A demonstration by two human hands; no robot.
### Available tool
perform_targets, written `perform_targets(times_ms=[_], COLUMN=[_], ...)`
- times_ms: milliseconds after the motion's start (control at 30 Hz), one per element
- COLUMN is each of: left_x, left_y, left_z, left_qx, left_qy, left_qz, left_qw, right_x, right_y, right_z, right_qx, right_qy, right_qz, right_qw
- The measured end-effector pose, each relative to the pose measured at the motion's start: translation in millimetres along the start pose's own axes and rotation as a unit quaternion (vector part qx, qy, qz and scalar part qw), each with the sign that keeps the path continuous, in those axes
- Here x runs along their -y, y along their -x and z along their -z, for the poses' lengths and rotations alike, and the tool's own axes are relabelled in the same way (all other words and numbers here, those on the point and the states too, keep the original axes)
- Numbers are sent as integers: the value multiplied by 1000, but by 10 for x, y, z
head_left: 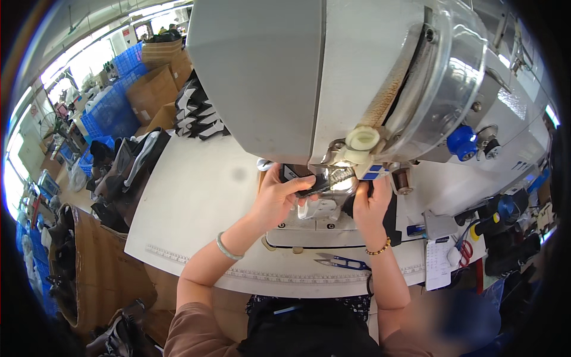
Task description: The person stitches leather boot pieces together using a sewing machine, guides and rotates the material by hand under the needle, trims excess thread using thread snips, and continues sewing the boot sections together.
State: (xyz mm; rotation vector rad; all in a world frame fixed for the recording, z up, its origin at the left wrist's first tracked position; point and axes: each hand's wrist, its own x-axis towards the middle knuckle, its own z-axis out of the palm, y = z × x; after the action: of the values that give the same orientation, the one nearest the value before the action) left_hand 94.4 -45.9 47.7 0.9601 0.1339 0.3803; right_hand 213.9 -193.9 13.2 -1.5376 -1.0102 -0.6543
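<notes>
A large grey-white industrial sewing machine (262,77) stands over the white worktable (190,190). Under its lit needle area lies a black shoe-upper-like piece (321,183) with some pale marking. My left hand (275,199) pinches the piece's left end, thumb on top and fingers beneath. On the other side of the needle, my right hand (373,205) is closed on dark material of what looks like the same piece; its fingertips are partly hidden by the machine head. The needle itself is hard to make out.
Blue-handled thread snips (343,262) lie near the table's front edge, by a printed ruler strip. To the right are a paper sheet (439,268) and red-handled scissors (466,253). Black-and-white cut pieces (193,113) are stacked back left; a cardboard box (110,268) stands left.
</notes>
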Motion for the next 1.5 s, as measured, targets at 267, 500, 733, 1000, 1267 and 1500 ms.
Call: perform_targets(times_ms=[267,500,733,1000,1267,1500], left_x=[-45,-65,-94,-45,-19,-27], left_y=[30,146,183,59,64,66], left_z=[-156,-113,-183,-122,-103,-108], left_qx=[32,34,1,4,-15,-2], left_qy=[-10,-49,-62,-86,-110,-116], left_qz=[-44,-55,-49,-61,-47,-43], left_qw=[998,997,997,994,993,992], right_x=[-208,5,52,4,110,105], right_y=[123,99,60,-67,-97,-80], right_z=[29,23,2,30,57,53], right_qx=[29,31,-8,12,4,-1], right_qy=[43,1,13,-20,-45,-73], right_qz=[-58,-51,15,5,-11,-22], right_qw=[997,998,1000,1000,999,997])
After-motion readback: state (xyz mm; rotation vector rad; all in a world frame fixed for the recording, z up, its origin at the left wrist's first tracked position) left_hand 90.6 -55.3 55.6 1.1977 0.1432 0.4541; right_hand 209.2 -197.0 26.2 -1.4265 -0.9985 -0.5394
